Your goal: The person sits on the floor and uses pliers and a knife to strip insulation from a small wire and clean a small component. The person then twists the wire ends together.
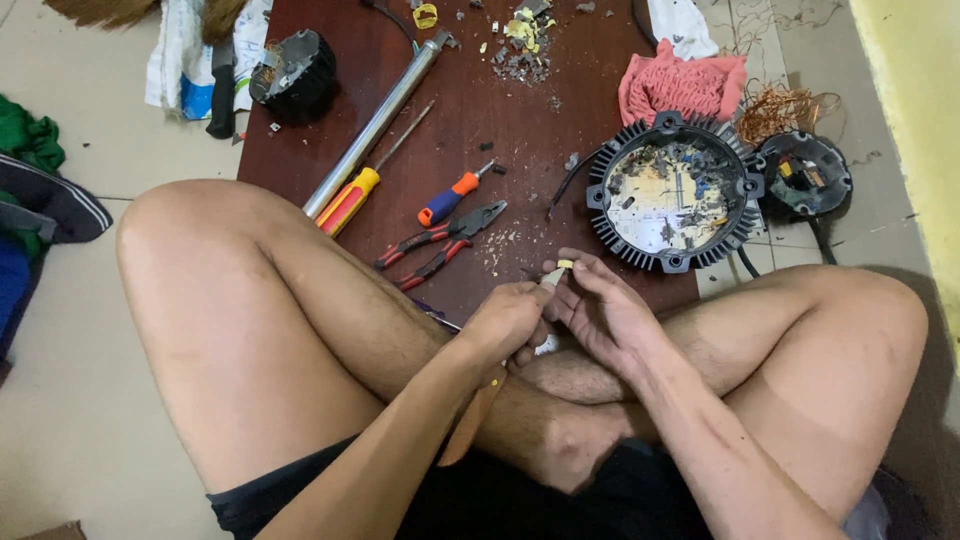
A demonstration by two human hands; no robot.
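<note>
Both grips pinch one small pale part (556, 272): left hand (505, 322) and right hand (600, 310) closed on it (details too small), over the board's (480, 110) near edge, pliers (445, 240) beside.

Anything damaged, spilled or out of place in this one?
Yes. The round finned housing lies open, its inside crusted with broken bits. Debris is scattered across the board's far end, and tangled copper wire lies loose on the floor.

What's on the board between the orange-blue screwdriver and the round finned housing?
Head view: a black cable curls between the screwdriver and finned housing, plus small debris bits; otherwise bare dark board.
</note>
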